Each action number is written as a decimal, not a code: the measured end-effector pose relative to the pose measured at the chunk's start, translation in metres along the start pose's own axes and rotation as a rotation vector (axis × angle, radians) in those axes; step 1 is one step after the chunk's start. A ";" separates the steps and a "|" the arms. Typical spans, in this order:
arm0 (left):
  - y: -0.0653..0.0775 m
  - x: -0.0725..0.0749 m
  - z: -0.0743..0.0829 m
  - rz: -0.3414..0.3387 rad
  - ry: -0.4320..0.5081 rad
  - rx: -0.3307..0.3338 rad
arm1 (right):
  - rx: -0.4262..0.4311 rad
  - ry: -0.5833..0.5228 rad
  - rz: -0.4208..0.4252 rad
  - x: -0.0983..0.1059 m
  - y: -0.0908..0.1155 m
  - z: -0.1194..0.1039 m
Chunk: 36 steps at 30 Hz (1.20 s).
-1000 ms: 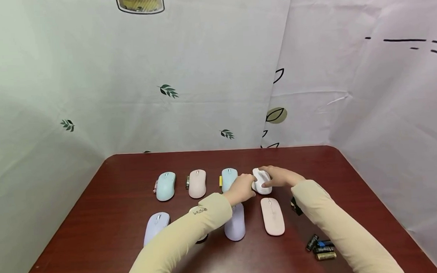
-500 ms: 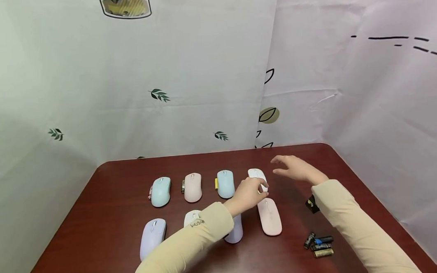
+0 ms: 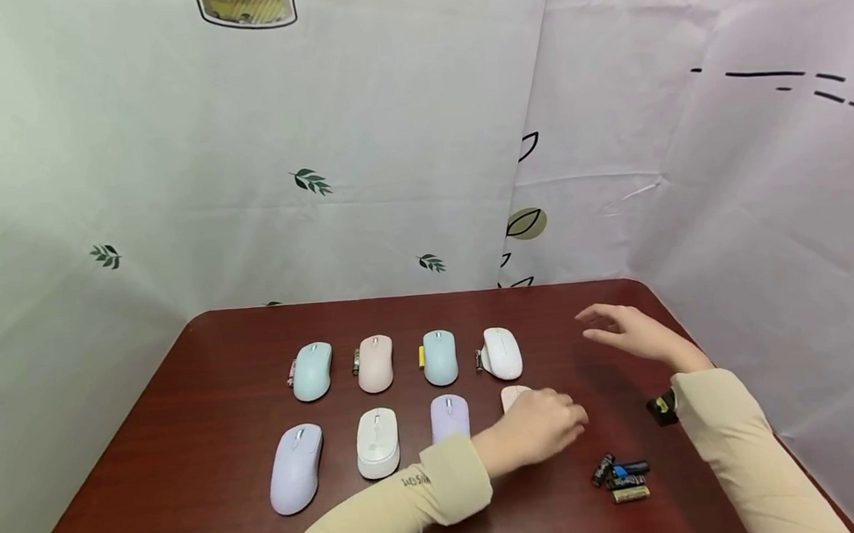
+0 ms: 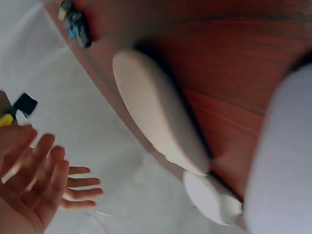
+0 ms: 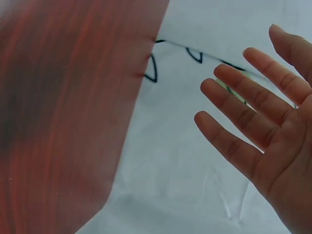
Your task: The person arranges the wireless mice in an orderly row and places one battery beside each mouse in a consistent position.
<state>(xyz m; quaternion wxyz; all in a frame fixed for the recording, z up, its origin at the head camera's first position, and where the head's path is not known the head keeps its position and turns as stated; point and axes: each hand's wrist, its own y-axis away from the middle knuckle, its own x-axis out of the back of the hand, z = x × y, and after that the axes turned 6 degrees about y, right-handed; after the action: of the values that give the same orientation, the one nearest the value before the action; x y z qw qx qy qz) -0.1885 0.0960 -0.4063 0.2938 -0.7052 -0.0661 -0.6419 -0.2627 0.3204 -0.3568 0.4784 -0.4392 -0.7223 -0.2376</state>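
My left hand (image 3: pixel 540 428) hovers over the front right pink mouse (image 3: pixel 513 395) in the head view and hides most of it. Its fingers (image 4: pixel 53 168) are relaxed, with nothing in them, and in the left wrist view that mouse lies apart from them. Off to the right, my right hand (image 3: pixel 633 334) is in the air above the table with nothing in its grasp; the right wrist view shows its palm and spread fingers (image 5: pixel 234 102). The white mouse (image 3: pixel 502 353) at the back right has a dark battery (image 3: pixel 479 360) lying at its left side.
In the back row are a teal mouse (image 3: pixel 312 372), a pink one (image 3: pixel 376 364) and a blue one (image 3: pixel 441 358), each with a battery alongside. Purple (image 3: pixel 296 470) and white mice (image 3: pixel 377 444) sit in front. Several loose batteries (image 3: pixel 622 482) and a black box (image 3: pixel 662 407) lie right.
My right hand has left the white mouse and moved right. My left hand has come away from the same mouse toward the front, over the pink mouse, uncovering the dark battery.
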 end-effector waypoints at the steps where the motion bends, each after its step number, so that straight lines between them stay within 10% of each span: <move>1: 0.000 -0.002 0.004 -0.002 -0.054 -0.051 | -0.002 -0.004 -0.001 -0.001 0.003 0.002; 16: -0.008 -0.030 0.057 -0.065 -0.088 -0.257 | -0.047 0.010 0.037 -0.012 0.041 0.032; 26: -0.017 -0.046 0.074 -0.183 -0.068 -0.026 | -0.061 0.052 0.035 -0.011 0.054 0.049; 36: -0.026 -0.050 0.084 -0.271 -0.046 0.038 | -0.041 0.096 0.014 -0.018 0.059 0.056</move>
<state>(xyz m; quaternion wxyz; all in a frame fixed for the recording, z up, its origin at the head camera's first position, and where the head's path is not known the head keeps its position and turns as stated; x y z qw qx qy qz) -0.1362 0.1738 -0.4456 0.2162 -0.6985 -0.1794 -0.6581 -0.2362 0.3856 -0.4021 0.5051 -0.4421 -0.6903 -0.2701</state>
